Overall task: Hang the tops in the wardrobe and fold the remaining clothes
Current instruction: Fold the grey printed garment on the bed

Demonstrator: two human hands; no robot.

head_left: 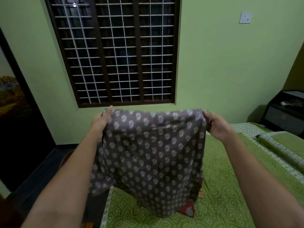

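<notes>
A light green wall (pixel 213 63) fills the far side of the room, and a large dark-framed window (pixel 113 51) with a white grille sits in its middle. A dark doorway (pixel 21 129) stands at the far left.

On the right and near side lies a bed (pixel 222 186) under a green sheet with a pale swirl print. A green pillow (pixel 283 148) with a patterned border rests along its far right edge. Past the head of the bed, in the right corner, is a dark bedside cabinet (pixel 283 112) with an open shelf that holds something pale, too blurred to name.

Held up in the middle of the view, above the near left part of the bed, is a grey printed garment (pixel 148 153) with pale flower motifs. It hangs spread between the two hands, its top edge stretched level, and its lower end reaches down to the sheet. The cloth is motion-blurred, so I cannot tell what kind of garment it is.

The left hand (pixel 100 124) grips the top left corner, with the fingers reaching up along the cloth edge. The right hand (pixel 215 124) pinches the top right corner, fingers curled around the fabric.

A small red piece of cloth (pixel 187 209) shows on the sheet just under the garment's lower right end. High on the wall to the right is a white switch plate (pixel 245 17).
</notes>
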